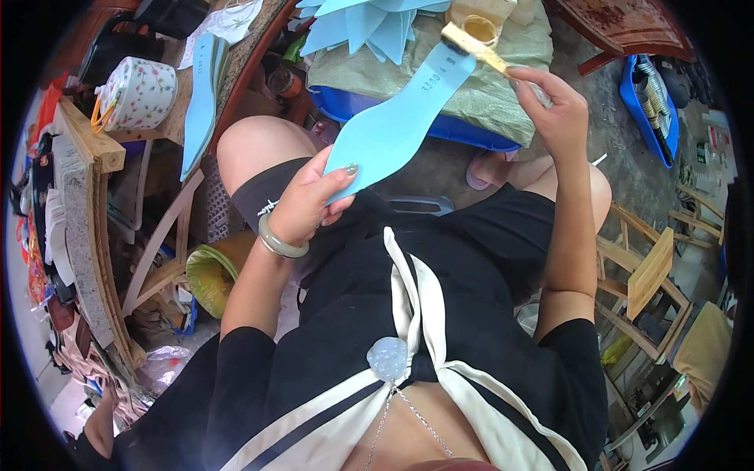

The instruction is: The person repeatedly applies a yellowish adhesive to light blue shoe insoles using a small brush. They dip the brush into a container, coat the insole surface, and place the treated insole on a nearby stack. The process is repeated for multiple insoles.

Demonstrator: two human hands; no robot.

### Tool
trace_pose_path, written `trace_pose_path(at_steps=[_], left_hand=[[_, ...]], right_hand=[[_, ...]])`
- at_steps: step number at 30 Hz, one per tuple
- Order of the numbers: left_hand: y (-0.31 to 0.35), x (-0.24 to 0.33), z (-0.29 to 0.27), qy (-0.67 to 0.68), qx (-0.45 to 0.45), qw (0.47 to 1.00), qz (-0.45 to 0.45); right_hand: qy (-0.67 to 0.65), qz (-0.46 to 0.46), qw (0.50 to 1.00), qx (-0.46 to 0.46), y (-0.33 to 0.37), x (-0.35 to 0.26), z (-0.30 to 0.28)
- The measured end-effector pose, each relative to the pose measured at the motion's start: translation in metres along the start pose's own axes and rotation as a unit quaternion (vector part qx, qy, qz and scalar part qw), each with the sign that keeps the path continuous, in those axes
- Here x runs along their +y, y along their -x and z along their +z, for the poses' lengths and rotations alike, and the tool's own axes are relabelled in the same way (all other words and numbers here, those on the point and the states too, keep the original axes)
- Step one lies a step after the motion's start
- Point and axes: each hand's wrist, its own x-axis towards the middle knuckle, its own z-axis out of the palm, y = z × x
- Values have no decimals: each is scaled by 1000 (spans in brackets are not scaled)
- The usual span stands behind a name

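My left hand (pixel 302 200) grips a light blue shoe insole (pixel 397 129) by its wide toe end, thumb on top. The insole slants up and away to the right, with dark printed marks near its narrow heel end. In my right hand (pixel 559 110) is a wooden-handled brush (pixel 477 51), pinched by the end of its handle. Its dark bristles meet the heel end of the insole. Just beyond the brush stands a small pot (pixel 481 30) with a yellowish rim. More blue insoles (pixel 361 23) lie fanned out in a pile to its left.
A pale green woven sack (pixel 518 94) covers the work surface, over a blue tray (pixel 487 141). At left, a stack of insoles (pixel 206 102) and a floral container (pixel 141 93) sit on a table. A blue basket (pixel 650 106) and wooden frames (pixel 648 275) stand at right.
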Motion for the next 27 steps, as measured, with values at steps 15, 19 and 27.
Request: trace_pose_path(at_steps=[15,19,27], left_hand=[[-19,4,15,107,34,990,90],[-33,17,18,112,30,983,141],[-116,74,69,241,-13,940,241]], right_hand=[[-80,-40,996,30,69,-25,36],[-162,32,985,-43,71,-31,31],[-366,216,905,7,84,0,9]])
